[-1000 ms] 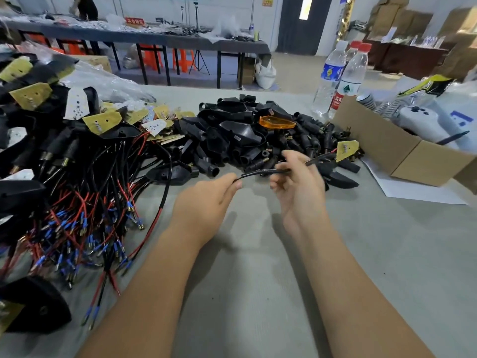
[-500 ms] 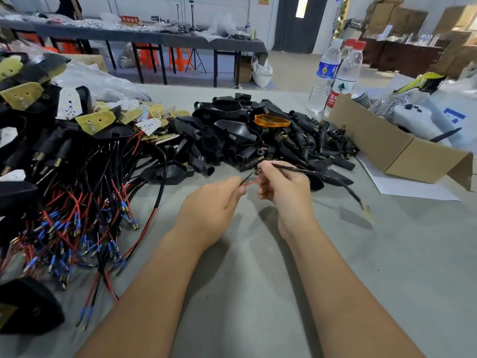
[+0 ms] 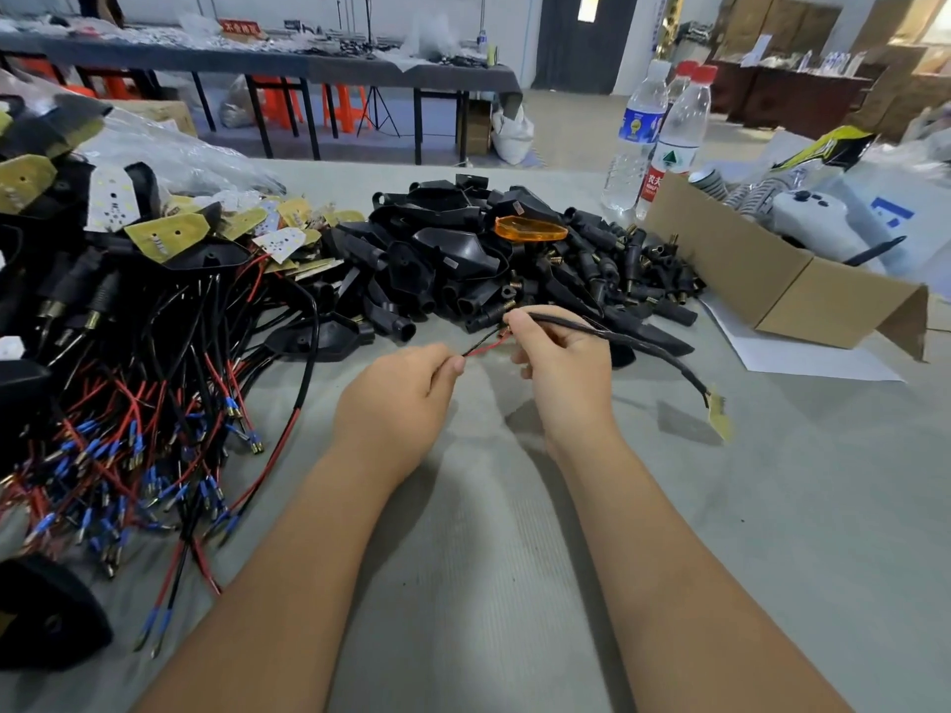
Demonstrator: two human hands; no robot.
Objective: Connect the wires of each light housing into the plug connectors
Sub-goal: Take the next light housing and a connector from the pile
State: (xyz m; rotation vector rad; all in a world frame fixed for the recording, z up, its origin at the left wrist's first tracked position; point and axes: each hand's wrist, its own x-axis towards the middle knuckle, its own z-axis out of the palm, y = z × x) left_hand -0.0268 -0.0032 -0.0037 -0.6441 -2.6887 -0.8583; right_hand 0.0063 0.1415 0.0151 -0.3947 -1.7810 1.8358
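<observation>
My left hand pinches the ends of a red and a black wire that run to my right hand. My right hand grips a black sleeved cable and a small brass-tipped connector at its fingertips. The cable trails right over the table to a small yellow LED board hanging at its end. Behind the hands lies a pile of black light housings and plug connectors, with one orange lens on top.
A tangle of red and black wires with blue terminals and yellow boards covers the left side. A cardboard box stands at the right on a white sheet, two water bottles behind it. Grey table surface lies under my forearms.
The cable's board end has swung from up by the pile down to the right over the table. My right hand has slid to the wire ends, now bared red and black between both hands.
</observation>
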